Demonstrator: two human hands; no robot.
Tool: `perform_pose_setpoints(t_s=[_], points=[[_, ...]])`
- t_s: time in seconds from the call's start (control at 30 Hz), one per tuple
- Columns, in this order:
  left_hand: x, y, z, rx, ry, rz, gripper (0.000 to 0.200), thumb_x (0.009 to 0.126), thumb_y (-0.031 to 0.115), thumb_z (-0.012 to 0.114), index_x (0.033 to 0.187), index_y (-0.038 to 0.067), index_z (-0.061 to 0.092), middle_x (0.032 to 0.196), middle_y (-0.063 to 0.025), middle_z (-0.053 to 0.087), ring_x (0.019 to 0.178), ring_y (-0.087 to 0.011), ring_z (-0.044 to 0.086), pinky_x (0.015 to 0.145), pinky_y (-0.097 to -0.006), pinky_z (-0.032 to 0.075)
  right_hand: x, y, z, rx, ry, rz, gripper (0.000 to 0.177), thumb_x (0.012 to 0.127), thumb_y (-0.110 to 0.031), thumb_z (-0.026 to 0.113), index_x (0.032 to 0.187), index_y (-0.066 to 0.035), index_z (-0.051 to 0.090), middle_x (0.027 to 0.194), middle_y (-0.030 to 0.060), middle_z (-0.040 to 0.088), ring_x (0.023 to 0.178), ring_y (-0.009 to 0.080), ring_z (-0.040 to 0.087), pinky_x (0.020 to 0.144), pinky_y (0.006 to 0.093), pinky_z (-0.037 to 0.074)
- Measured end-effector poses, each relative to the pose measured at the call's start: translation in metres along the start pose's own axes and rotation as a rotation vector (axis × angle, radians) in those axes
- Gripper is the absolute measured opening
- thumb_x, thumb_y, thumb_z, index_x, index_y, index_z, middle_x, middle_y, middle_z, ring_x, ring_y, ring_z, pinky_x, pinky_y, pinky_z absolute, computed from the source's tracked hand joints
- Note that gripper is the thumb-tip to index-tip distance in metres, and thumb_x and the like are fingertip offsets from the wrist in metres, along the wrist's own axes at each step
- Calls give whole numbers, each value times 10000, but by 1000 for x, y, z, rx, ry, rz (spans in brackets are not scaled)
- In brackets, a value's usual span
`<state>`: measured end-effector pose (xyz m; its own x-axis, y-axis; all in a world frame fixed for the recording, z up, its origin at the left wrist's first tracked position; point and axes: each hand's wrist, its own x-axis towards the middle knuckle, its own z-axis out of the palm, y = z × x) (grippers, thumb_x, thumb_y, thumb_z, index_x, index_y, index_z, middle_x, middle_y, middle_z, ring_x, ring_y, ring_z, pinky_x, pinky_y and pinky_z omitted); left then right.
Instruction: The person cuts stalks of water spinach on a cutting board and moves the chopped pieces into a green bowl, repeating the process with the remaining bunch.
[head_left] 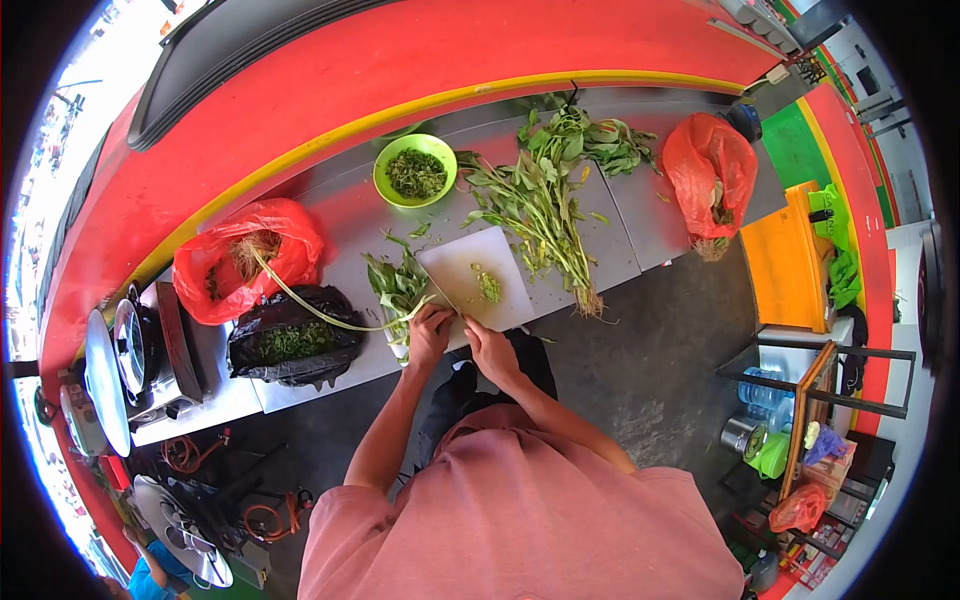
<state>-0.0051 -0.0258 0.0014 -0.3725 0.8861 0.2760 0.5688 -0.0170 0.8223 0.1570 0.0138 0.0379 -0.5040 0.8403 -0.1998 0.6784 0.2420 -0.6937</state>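
I've got the left hand (430, 338) pinching leafy stems (398, 283) beside the white cutting board (462, 252); the right hand (492, 352) curls close by, its grip hidden, so I can't tell what's inside.

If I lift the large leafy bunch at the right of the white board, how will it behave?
The leafy bunch will probably sag, because its stems are long and thin. Some stems may slip out, since they lie loosely spread.

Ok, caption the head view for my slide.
Left hand and right hand close together at a white board bearing chopped greens, leafy stems to its right.
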Motion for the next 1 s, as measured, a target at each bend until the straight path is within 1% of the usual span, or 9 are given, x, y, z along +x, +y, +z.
perform_pose_setpoints(t_s=[0.1, 0.2, 0.33, 0.53, 0.6, 0.77, 0.83, 0.93, 1.0], points=[[-2, 1, -3, 14, -21, 13, 172, 772, -40, 711, 933, 6, 752, 881, -132, 673, 827, -331, 668, 744, -414, 524, 9, 1, 2, -7, -40, -17, 345, 1024, -296, 542, 1327, -153, 624, 1031, 232, 712, 899, 443, 684, 746, 498, 567], [-2, 2, -5, 4, -38, 7, 169, 778, -44, 709, 936, 3, 751, 882, -136, 672, 829, -332, 668, 749, -414, 525, 19, 1, 7, 23, 7, -81, 346, 1024, -291, 542, 1326, -141, 621, 1017, 231, 714, 893, 441, 686, 746, 498, 568], [0, -1, -7, -39, -32, -43, 161, 789, -49, 708, 939, -6, 747, 887, -147, 675, 814, -341, 671, 735, -412, 530, 15, -4, 5, 90, 17, -68, 347, 1028, -286, 536, 1323, -123, 618, 999, 234, 715, 885, 441, 687, 747, 506, 566], [-1, -3, -6, -43, -20, -25, 146, 793, -40, 718, 933, -10, 742, 897, -152, 683, 803, -344, 675, 720, -412, 535, -1, 2, 3, -3, -23, -31, 340, 1027, -267, 542, 1319, -110, 620, 971, 240, 711, 851, 434, 690, 707, 497, 567], [-2, -4, -6, -34, -37, -25, 139, 795, -34, 722, 931, -12, 740, 898, -153, 684, 804, -343, 676, 722, -412, 535, 6, 5, 9, 34, 29, -117, 341, 1019, -253, 558, 1323, -109, 616, 955, 241, 707, 835, 433, 688, 684, 493, 566], [0, -6, -5, -44, -38, -68, 124, 800, -18, 733, 924, -14, 736, 899, -159, 685, 807, -345, 677, 724, -413, 536, 18, 2, 14, 38, 7, -86, 344, 1014, -244, 565, 1327, -108, 615, 939, 242, 706, 832, 437, 685, 685, 499, 563], [-1, -7, -5, -19, -27, -45, 145, 794, -14, 756, 939, -17, 742, 895, -153, 687, 824, -320, 679, 720, -389, 544, 16, 2, 14, 74, 2, -67, 344, 1015, -246, 564, 1326, -109, 615, 936, 242, 706, 831, 437, 685, 684, 500, 563], [-2, -6, -6, -48, -37, -69, 149, 794, -17, 755, 942, -21, 739, 890, -151, 685, 826, -321, 679, 729, -389, 548, 7, 3, 13, 55, 10, -59, 344, 1016, -246, 562, 1327, -110, 615, 934, 243, 707, 828, 438, 685, 680, 500, 563], [-2, -6, -6, -51, -36, -70, 136, 796, -16, 746, 932, -19, 738, 900, -156, 685, 816, -331, 679, 727, -400, 543, 3, 1, 10, 30, 52, -110, 345, 1018, -249, 558, 1329, -112, 615, 934, 238, 710, 826, 437, 686, 679, 500, 564]])
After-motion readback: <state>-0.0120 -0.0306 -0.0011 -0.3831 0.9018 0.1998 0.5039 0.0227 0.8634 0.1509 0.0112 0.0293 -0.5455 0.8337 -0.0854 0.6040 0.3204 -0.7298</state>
